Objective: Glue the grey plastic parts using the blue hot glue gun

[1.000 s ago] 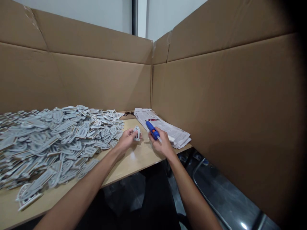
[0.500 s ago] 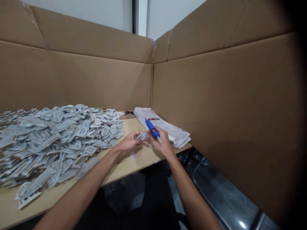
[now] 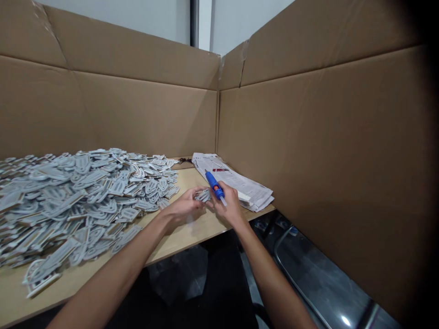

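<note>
My left hand [image 3: 185, 205] is closed on a small grey-white piece [image 3: 203, 196] over the front part of the table. My right hand [image 3: 228, 204] grips a blue glue gun [image 3: 214, 185], its tip pointing up and slightly left, away from me. Fingertips of the right hand come close to the piece, and whether they touch it is hard to tell. A large heap of similar grey-white pieces [image 3: 92, 192] covers the table to the left of my hands.
Folded newspaper sheets [image 3: 254, 188] lie on the table [image 3: 192, 228] to the right, with a red object [image 3: 220, 170] on them. Tall cardboard walls [image 3: 144, 109] stand behind and to the right. A dark tangle [image 3: 185, 161] lies near the back corner.
The glue gun and my right hand have shifted slightly left, closer to my left hand. The held piece looks slightly turned. The heap is unchanged.
</note>
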The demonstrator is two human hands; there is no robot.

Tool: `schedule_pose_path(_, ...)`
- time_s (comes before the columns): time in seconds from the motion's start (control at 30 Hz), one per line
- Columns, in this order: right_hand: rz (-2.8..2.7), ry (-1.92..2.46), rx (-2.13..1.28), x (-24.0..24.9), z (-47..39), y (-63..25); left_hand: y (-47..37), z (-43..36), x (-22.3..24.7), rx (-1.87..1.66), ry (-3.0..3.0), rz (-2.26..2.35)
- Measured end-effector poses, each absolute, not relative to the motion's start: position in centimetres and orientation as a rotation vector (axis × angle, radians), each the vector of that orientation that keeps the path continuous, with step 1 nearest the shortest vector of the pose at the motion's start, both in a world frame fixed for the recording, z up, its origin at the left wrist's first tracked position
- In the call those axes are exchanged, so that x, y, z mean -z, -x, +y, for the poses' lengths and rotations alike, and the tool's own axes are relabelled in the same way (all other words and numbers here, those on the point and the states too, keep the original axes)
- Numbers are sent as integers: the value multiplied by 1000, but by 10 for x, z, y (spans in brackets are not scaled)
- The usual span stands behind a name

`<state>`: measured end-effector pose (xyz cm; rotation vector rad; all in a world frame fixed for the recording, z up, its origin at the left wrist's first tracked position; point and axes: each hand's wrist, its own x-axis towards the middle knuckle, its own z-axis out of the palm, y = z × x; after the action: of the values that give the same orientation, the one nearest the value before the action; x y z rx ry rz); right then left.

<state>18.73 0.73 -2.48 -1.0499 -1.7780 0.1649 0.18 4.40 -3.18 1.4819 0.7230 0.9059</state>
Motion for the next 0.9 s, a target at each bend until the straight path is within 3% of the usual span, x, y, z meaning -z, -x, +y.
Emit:
schedule_pose_path(0.57,-1771,1080,-45,19,1,-177,-14,37,22,-943,-1300,693)
schedule_pose_path(0.9,-1695,1045,-241,16,7,-192,-7,43,13,-1175,-1287,924)
